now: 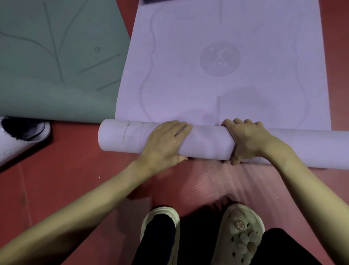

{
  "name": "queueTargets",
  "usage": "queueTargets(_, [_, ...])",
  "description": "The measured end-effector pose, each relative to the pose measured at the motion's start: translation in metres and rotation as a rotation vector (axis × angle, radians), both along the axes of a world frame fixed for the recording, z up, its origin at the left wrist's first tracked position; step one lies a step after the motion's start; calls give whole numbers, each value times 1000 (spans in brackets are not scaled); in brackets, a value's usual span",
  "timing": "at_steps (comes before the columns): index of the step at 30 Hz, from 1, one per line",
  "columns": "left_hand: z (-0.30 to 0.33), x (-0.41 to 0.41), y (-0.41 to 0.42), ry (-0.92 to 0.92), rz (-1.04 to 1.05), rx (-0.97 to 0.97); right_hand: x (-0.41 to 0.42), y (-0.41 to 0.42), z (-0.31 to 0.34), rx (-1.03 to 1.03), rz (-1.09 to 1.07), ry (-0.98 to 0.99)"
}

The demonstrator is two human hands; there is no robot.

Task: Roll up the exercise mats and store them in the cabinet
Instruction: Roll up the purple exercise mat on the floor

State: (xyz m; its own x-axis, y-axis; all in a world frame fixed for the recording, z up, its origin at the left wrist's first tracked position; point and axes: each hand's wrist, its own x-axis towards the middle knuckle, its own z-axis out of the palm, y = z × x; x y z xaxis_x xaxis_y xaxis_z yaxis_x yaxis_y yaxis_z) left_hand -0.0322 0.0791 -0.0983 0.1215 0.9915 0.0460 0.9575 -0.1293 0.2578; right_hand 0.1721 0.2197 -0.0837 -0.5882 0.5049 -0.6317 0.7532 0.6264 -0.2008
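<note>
A lilac exercise mat (222, 79) lies flat on the red floor, stretching away from me, with its near end wound into a thick roll (207, 141) that runs left to right. My left hand (166, 143) lies over the roll left of its middle, fingers across the top and thumb under the near side. My right hand (247, 141) grips the roll just right of the middle, fingers curled over the top and thumb tucked below. A green mat (56, 60) with leaf lines lies flat at the upper left, its edge under the lilac mat.
A rolled white mat end (20, 136) pokes in at the left edge. My two feet in pale clogs (238, 234) stand just behind the roll on the red floor (71, 166). A dark object (151, 1) shows at the top edge.
</note>
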Motion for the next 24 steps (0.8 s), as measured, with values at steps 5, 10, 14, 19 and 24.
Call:
queueTargets(5, [17,-11,24,-60,-2,-184,19,-24,-17,379,62,253])
queueTargets(10, [34,-19,55,42,-67,-391,16,-31,-27,550,-12,348])
queueTargets(14, [38,-20,55,-2,-48,-428,8,-15,-26,497,-48,289])
queueTargets(19, [36,-12,39,136,-64,-309,-3,11,-6,247,4,131])
queueTargets(24, [26,-15,38,152,-11,-193,-14,37,9,49,5,47])
